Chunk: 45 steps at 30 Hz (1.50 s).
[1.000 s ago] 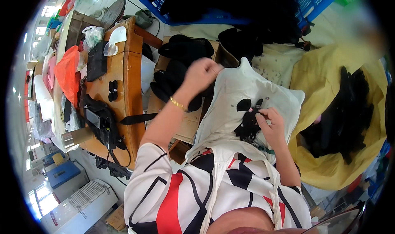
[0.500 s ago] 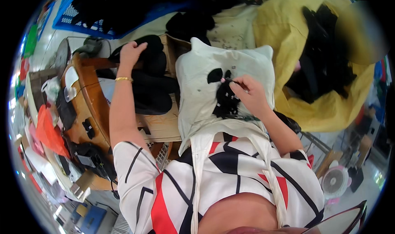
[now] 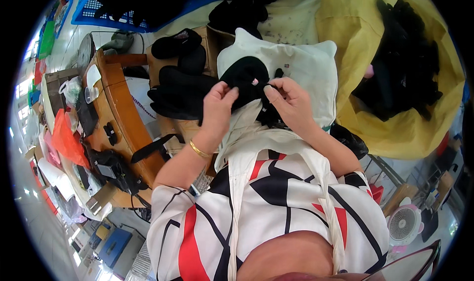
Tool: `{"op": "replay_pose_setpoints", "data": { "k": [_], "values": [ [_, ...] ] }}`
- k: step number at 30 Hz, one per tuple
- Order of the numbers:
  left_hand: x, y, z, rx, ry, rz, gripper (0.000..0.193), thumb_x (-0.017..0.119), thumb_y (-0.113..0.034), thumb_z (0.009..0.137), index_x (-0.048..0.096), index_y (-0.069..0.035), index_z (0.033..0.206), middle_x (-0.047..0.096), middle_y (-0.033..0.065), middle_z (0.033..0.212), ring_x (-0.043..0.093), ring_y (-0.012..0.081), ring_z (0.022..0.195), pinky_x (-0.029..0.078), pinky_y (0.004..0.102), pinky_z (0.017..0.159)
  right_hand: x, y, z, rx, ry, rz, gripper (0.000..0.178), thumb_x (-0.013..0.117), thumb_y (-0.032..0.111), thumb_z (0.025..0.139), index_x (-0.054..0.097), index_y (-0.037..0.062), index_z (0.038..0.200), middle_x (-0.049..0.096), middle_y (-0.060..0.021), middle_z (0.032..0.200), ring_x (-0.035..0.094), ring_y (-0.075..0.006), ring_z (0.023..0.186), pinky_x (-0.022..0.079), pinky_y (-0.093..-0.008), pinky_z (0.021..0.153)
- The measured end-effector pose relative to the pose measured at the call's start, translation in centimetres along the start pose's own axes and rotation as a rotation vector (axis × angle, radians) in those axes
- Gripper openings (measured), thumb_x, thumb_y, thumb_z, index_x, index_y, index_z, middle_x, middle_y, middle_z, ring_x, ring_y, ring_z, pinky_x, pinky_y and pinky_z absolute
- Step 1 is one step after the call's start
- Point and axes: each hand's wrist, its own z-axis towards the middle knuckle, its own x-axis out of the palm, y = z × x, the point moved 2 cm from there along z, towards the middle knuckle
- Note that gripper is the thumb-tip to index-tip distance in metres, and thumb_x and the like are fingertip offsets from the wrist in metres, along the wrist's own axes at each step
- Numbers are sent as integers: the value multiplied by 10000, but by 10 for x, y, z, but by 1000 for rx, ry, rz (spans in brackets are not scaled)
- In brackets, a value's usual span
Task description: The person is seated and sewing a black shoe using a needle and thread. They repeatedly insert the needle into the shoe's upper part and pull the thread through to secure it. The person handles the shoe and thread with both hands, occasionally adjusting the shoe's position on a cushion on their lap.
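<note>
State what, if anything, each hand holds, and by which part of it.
The left hand pinches a black rounded item by its lower left edge. The right hand is at its right edge; whether it grips there cannot be told.

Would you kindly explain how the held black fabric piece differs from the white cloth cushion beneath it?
The black fabric piece is smaller than the white cloth cushion and rounded, whereas the cushion has pointed corners. The left hand pinches the piece; the cushion lies beneath. Both look soft.
</note>
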Motion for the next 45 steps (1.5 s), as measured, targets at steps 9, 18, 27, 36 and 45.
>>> {"op": "replay_pose_setpoints", "data": {
  "k": [9,18,27,36,45],
  "values": [
    [35,14,-27,-58,23,-467,122,649,-131,939,624,-50,1027,632,15,997,583,115,930,449,287,899,20,-23,-8,-273,322,-492,142,658,46,860,653,29,1001,631,-142,863,614,-300,740,491,-347,651],
    [25,24,-9,-154,-160,-466,113,691,-140,912,669,-32,937,675,39,964,626,145,925,484,332,902,-19,-16,-15,388,250,363,88,575,91,978,600,12,1008,660,-55,869,638,-99,774,531,-245,704],
    [29,20,-6,-113,-77,-468,139,698,-117,901,677,-10,987,693,55,1023,642,150,972,481,333,909,-18,14,-12,480,565,437,108,580,129,979,550,32,941,613,-29,760,578,-81,658,465,-224,598],
    [28,18,-9,-114,-59,-461,147,709,-139,893,684,-29,987,693,32,1009,631,132,942,473,351,888,8,-10,9,71,218,-362,130,593,139,920,607,35,996,631,-118,721,623,-250,624,477,-343,586],
    [26,21,-8,-115,-45,-480,147,707,-138,894,687,-13,969,689,52,1022,619,145,968,459,377,914,12,-17,8,57,219,-405,174,591,121,918,630,22,1056,572,-79,668,486,-133,555,421,-282,550]
  ]
}}
